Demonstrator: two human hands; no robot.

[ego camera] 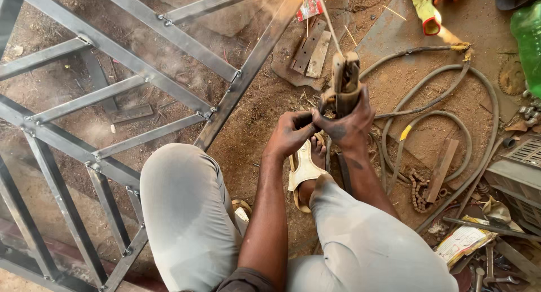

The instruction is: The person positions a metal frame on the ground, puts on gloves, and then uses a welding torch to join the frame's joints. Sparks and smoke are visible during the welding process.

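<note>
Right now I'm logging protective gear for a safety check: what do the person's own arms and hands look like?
Both are bare: no gloves on the left hand or the right hand, and no sleeves over the forearms. Dark grime smudges mark the right hand and wrist. Only a dark shirt edge shows by the left upper arm.

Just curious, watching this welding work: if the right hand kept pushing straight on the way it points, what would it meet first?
The right hand grips the electrode holder, pointing up the picture. Straight on lie flat metal plates on the dirt, probably first; depth is unclear.
</note>
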